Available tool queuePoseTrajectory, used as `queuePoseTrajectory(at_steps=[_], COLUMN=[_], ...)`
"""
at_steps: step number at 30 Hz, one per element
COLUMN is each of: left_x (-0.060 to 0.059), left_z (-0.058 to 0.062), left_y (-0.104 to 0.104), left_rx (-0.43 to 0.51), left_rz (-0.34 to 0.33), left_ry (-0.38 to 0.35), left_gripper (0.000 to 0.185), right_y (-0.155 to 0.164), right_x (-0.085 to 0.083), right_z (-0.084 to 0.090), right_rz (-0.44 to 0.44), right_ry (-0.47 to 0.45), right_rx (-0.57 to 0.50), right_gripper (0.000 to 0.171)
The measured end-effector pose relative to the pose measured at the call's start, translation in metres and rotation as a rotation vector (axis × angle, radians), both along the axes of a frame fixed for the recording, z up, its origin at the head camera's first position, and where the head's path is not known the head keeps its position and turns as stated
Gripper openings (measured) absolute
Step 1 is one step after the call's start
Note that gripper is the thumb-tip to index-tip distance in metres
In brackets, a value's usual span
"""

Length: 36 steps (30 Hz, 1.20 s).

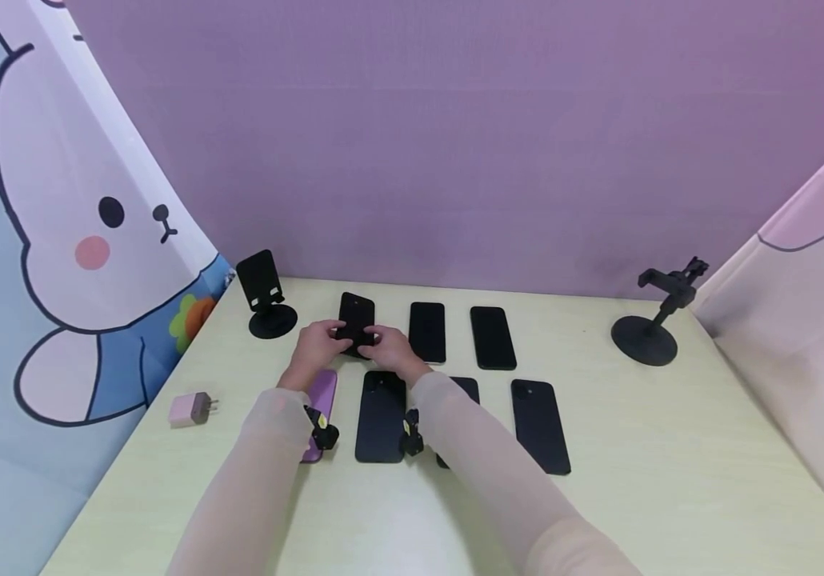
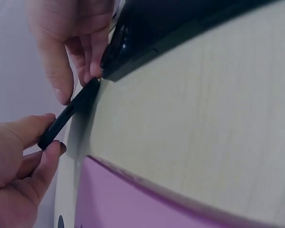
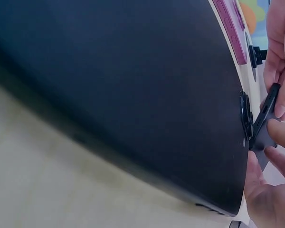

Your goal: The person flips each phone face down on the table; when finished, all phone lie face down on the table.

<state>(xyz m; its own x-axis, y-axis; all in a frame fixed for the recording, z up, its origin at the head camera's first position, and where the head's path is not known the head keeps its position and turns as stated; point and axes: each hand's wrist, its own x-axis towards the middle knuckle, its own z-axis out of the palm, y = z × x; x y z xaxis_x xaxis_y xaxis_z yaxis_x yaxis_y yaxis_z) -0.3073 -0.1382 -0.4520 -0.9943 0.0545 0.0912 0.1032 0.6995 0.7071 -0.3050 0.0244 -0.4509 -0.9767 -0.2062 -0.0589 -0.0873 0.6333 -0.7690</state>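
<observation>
Both hands hold one black phone at its lower end, a little above the table, in the back row. My left hand pinches its left edge and my right hand its right edge. The left wrist view shows the phone edge-on between the left hand and the right hand. In the right wrist view the phone's edge sits between the right hand and the left hand.
Two more black phones lie in the back row. Nearer lie a purple case, a dark case, one half hidden by my right arm and another. Stands flank them; a pink charger lies left.
</observation>
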Motion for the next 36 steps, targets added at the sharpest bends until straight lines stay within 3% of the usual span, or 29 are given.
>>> queuePoseTrajectory(at_steps=[11, 21, 24, 26, 29, 31, 33, 36], left_x=[0.001, -0.002, -0.003, -0.003, -0.003, -0.002, -0.001, -0.001], left_z=[-0.005, -0.008, -0.007, -0.005, -0.003, -0.001, 0.002, 0.008], left_y=[-0.004, -0.005, -0.004, -0.003, -0.002, -0.001, 0.003, 0.014], left_rx=[-0.082, -0.076, -0.101, -0.115, -0.136, -0.137, -0.128, -0.085], left_rz=[-0.054, -0.066, -0.067, -0.069, -0.061, -0.046, -0.045, -0.073], left_ry=[0.006, 0.001, -0.032, -0.050, -0.062, -0.047, -0.018, 0.039], left_gripper=[0.043, 0.041, 0.040, 0.040, 0.039, 0.039, 0.038, 0.039], right_y=[-0.001, -0.006, -0.007, -0.006, -0.004, 0.000, 0.006, 0.020], right_x=[-0.005, -0.008, -0.018, -0.034, -0.038, -0.034, -0.018, -0.008], right_z=[-0.002, -0.001, -0.010, -0.032, -0.038, -0.034, -0.012, 0.000], right_rz=[0.017, 0.021, 0.020, 0.032, 0.055, 0.071, 0.067, 0.055], right_ry=[0.026, 0.029, 0.000, 0.053, 0.060, 0.057, -0.002, 0.025], right_rx=[0.127, 0.191, 0.199, 0.200, 0.191, 0.145, 0.108, 0.087], right_gripper=[0.045, 0.050, 0.054, 0.055, 0.055, 0.051, 0.047, 0.042])
